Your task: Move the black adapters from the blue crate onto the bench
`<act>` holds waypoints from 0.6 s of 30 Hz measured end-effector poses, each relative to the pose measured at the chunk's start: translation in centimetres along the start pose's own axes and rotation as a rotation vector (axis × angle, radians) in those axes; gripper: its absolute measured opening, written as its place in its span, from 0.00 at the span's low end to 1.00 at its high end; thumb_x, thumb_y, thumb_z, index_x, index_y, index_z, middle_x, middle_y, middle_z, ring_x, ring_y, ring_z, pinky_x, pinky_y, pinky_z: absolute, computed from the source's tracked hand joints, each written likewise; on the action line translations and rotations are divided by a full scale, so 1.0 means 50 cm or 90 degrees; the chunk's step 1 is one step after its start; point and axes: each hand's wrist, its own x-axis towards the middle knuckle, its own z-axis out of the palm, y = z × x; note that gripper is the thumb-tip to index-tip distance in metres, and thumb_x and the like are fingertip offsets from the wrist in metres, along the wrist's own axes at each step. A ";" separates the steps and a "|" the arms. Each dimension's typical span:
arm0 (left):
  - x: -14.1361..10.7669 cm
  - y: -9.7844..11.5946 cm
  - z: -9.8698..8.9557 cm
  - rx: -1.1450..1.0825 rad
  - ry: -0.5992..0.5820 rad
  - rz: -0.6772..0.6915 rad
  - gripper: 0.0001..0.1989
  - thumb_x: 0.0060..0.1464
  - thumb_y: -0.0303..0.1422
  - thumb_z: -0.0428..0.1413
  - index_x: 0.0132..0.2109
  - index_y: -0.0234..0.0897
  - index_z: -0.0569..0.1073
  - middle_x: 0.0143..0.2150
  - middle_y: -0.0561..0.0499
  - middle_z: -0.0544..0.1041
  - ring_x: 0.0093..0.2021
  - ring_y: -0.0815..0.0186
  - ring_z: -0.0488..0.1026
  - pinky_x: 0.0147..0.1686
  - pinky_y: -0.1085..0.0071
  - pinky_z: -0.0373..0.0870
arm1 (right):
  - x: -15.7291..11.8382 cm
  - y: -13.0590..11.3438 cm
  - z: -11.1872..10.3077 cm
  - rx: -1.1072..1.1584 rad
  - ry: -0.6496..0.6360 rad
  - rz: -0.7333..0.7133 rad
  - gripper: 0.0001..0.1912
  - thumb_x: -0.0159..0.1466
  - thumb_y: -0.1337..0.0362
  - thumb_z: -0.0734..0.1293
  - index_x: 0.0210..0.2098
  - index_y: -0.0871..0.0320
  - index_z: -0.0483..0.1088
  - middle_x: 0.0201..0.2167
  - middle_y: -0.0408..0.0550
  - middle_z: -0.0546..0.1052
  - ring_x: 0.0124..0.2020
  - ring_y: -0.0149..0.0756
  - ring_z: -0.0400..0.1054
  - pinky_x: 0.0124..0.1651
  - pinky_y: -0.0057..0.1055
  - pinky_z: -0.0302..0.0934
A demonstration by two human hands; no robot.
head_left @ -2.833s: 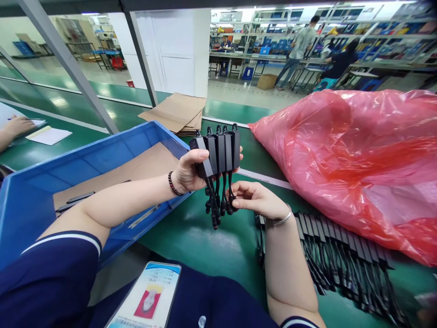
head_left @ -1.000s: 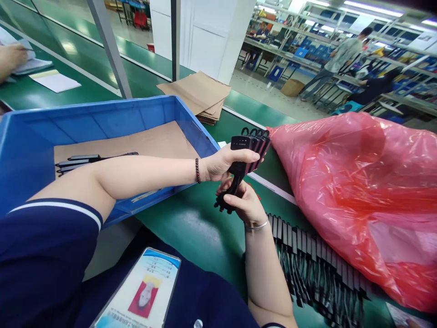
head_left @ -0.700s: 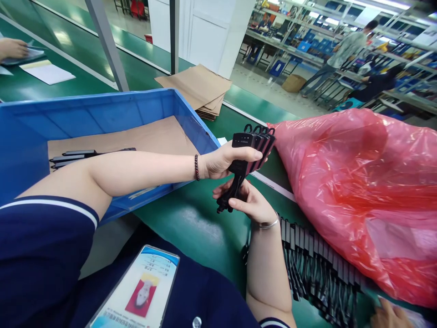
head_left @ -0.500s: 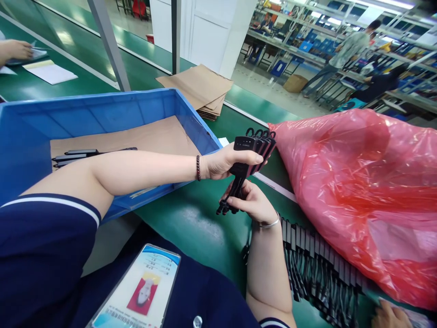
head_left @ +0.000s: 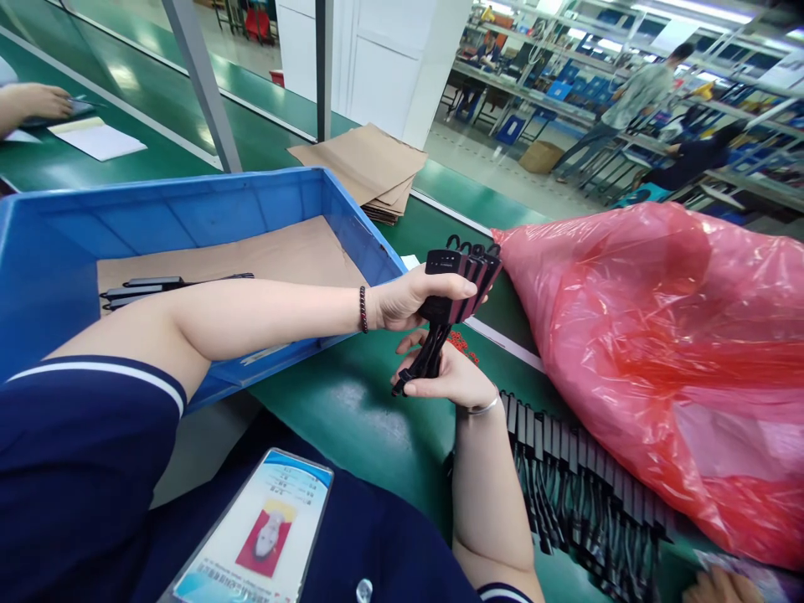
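My left hand (head_left: 402, 300) is closed around a fanned stack of flat black boxes with cables (head_left: 443, 264), its thumb across their front. Small black cable loops stick up from their tops. Below the stack hang the black cables (head_left: 432, 352), bunched together. My right hand (head_left: 461, 377) is around the lower ends of these cables, thumb in front and fingers partly behind them. Several similar black boxes (head_left: 151, 285) lie on cardboard in the blue bin (head_left: 251, 197) beneath my left forearm. Beside my right forearm, a long row of more boxes with cables (head_left: 584, 477) lies on the green table.
A large pink plastic bag (head_left: 659, 335) bulges at the right. Brown cardboard sheets (head_left: 370, 163) are stacked behind the bin, near a grey post (head_left: 204, 84). Another person's hand (head_left: 722, 586) is at the lower right, and another (head_left: 43, 100) at the far left by white paper.
The stack in my left hand has shifted slightly left. My right hand's fingers have loosened and slid left around the cable ends. Small red marks now show behind my right hand.
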 end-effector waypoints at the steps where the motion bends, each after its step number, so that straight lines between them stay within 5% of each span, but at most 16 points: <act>1: 0.001 0.002 0.000 -0.012 0.004 0.012 0.15 0.40 0.32 0.58 0.38 0.30 0.69 0.32 0.48 0.74 0.32 0.69 0.71 0.35 0.72 0.68 | 0.003 0.002 0.002 0.011 0.003 -0.015 0.26 0.48 0.65 0.73 0.44 0.59 0.60 0.36 0.51 0.75 0.36 0.36 0.70 0.37 0.32 0.64; 5: 0.006 0.003 -0.002 -0.026 0.007 0.015 0.15 0.40 0.31 0.57 0.38 0.30 0.69 0.34 0.47 0.74 0.34 0.69 0.71 0.37 0.73 0.67 | 0.014 0.014 0.009 0.060 0.076 -0.077 0.21 0.49 0.65 0.72 0.40 0.58 0.64 0.36 0.49 0.75 0.40 0.37 0.69 0.45 0.37 0.63; 9: 0.005 -0.003 -0.004 -0.019 0.000 0.013 0.15 0.40 0.31 0.57 0.38 0.30 0.69 0.35 0.46 0.75 0.33 0.69 0.71 0.37 0.72 0.66 | 0.015 0.018 0.009 0.040 0.036 -0.026 0.20 0.48 0.69 0.73 0.38 0.59 0.64 0.30 0.47 0.76 0.35 0.36 0.71 0.42 0.36 0.64; 14: 0.007 -0.001 -0.010 -0.031 -0.021 0.014 0.16 0.41 0.32 0.56 0.39 0.30 0.69 0.38 0.45 0.75 0.34 0.68 0.71 0.40 0.71 0.66 | 0.002 0.003 -0.004 0.016 0.014 -0.052 0.25 0.47 0.67 0.73 0.43 0.60 0.63 0.44 0.54 0.72 0.45 0.41 0.67 0.46 0.38 0.63; 18: 0.012 0.000 -0.018 -0.053 -0.006 0.008 0.17 0.41 0.33 0.55 0.41 0.30 0.69 0.39 0.44 0.75 0.37 0.67 0.72 0.43 0.70 0.65 | -0.013 -0.001 -0.017 0.037 0.067 -0.054 0.22 0.54 0.65 0.69 0.46 0.59 0.60 0.37 0.52 0.75 0.37 0.39 0.71 0.37 0.33 0.66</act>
